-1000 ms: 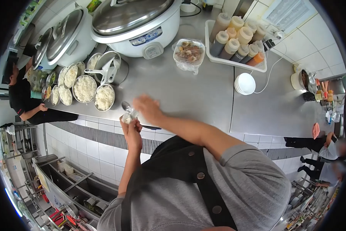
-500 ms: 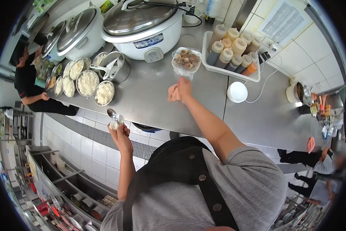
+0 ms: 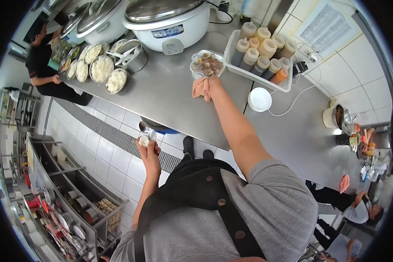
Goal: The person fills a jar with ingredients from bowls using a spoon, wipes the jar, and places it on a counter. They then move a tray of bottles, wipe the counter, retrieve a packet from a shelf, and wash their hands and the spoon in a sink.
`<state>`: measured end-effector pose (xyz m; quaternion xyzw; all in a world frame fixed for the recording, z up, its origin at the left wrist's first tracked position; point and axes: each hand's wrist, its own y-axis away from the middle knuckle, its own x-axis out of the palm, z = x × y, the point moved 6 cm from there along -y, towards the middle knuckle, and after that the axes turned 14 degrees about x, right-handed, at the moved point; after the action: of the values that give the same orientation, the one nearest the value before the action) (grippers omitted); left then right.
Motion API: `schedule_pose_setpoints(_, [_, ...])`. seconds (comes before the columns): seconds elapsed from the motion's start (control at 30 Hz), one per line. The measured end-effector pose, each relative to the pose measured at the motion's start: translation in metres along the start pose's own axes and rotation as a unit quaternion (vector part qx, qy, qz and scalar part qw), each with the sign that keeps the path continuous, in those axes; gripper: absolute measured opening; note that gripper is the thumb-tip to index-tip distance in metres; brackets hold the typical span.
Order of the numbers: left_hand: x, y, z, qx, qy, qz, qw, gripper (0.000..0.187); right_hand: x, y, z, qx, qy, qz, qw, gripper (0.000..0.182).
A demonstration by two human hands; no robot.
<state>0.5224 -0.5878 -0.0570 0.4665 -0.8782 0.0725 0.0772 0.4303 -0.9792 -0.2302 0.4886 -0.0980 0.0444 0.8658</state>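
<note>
My left hand (image 3: 149, 160) is closed round a metal spoon (image 3: 145, 127) and a crumpled white wrap (image 3: 147, 138), held over the floor in front of the counter. My right hand (image 3: 214, 86) reaches across the counter with a bunched pink cloth (image 3: 201, 89) in its grip. Its fingertips are right at the near edge of a plastic-covered container (image 3: 193, 65) of brownish food pieces. Just right of that container stands a white basket (image 3: 258, 77) of squeeze bottles.
A large rice cooker (image 3: 166, 28) stands at the back. Bowls of rice (image 3: 116, 81) and a metal pot (image 3: 138, 56) line the left. A white tub (image 3: 260, 99) sits right of my arm. One person (image 3: 41, 61) works at far left; others are at lower right.
My right hand has moved up to the food container, with the pink cloth in it. My left hand has shifted slightly right with the spoon. The whole view has shifted a little.
</note>
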Motion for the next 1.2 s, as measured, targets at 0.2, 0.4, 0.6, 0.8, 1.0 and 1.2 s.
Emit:
schedule_pose_setpoints(0.2, [-0.05, 0.034, -0.001, 0.006, -0.046, -0.11, 0.993, 0.026, -0.058, 0.07, -0.059, 0.0, 0.031, -0.037, 0.999, 0.043])
schedule_pose_setpoints(0.4, [-0.092, 0.061, -0.009, 0.031, -0.063, -0.193, 0.979, 0.022, -0.047, 0.12, -0.106, 0.114, -0.168, 0.076, 0.976, 0.042])
schedule_pose_setpoints(0.6, [-0.127, 0.057, -0.007, 0.007, -0.056, -0.228, 0.972, 0.023, 0.075, 0.107, -0.027, -0.213, 0.084, 0.133, 0.964, 0.021])
schedule_pose_setpoints(0.8, [-0.187, 0.023, -0.007, 0.011, -0.068, -0.229, 0.971, 0.023, 0.153, 0.009, -0.002, -0.501, 0.387, -0.203, 0.747, 0.025])
schedule_pose_setpoints(1.0, [-0.315, -0.029, 0.006, -0.04, -0.067, -0.265, 0.961, 0.025, 0.274, 0.055, -0.125, -0.555, 0.54, -0.21, 0.598, 0.042])
schedule_pose_setpoints(1.2, [-0.484, -0.131, -0.051, 0.016, -0.106, -0.264, 0.959, 0.023, 0.334, 0.136, -0.263, -0.612, 0.562, -0.04, 0.555, 0.049])
